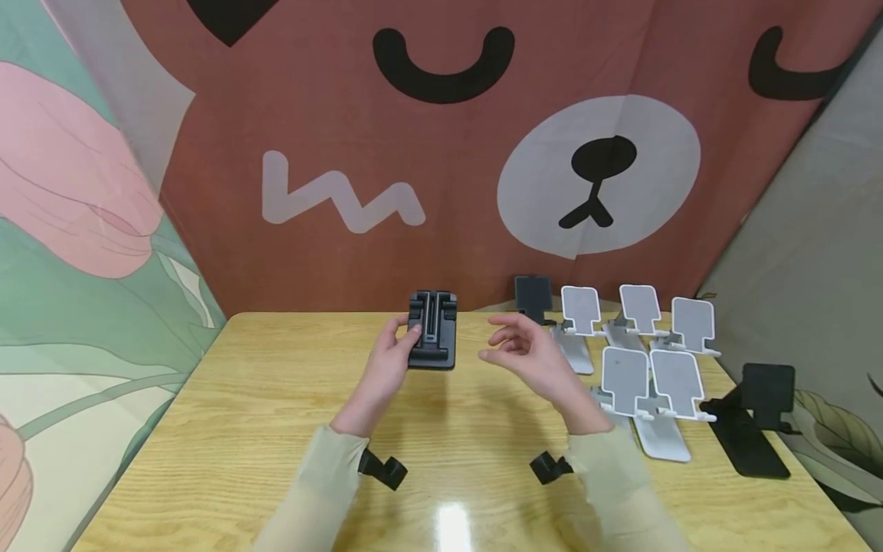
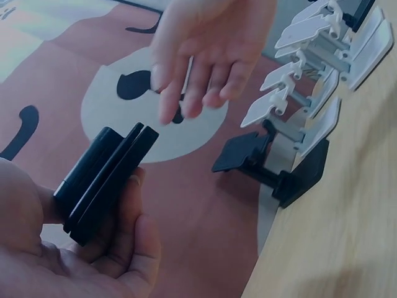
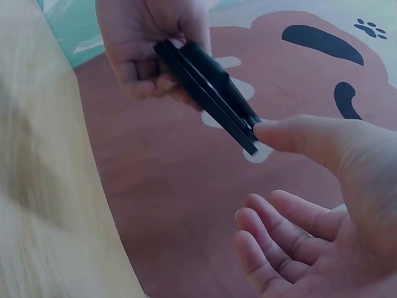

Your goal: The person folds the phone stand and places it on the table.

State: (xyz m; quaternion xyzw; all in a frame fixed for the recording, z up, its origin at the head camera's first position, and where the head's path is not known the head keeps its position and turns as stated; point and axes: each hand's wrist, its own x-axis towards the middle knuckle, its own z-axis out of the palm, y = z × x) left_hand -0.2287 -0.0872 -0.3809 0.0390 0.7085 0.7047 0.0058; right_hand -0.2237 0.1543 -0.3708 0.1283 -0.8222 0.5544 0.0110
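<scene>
A black folded phone stand [image 1: 432, 331] is in my left hand [image 1: 389, 359], raised above the wooden table. My left thumb lies across its face, and in the left wrist view the fingers curl round behind the folded stand [image 2: 108, 183]. To the right of it, my right hand [image 1: 531, 356] hangs in the air, holding nothing, with the fingers loosely bent and apart. A gap separates that hand from the stand in the head view. Both hands appear in the right wrist view, with the stand [image 3: 208, 93] seen edge-on.
Several unfolded white phone stands [image 1: 625, 379] stand together on the right of the table [image 1: 276, 429]. A black unfolded stand [image 1: 533, 297] is behind them, and another black one [image 1: 768, 395] sits near the right edge. A printed cloth [image 1: 331, 264] hangs behind.
</scene>
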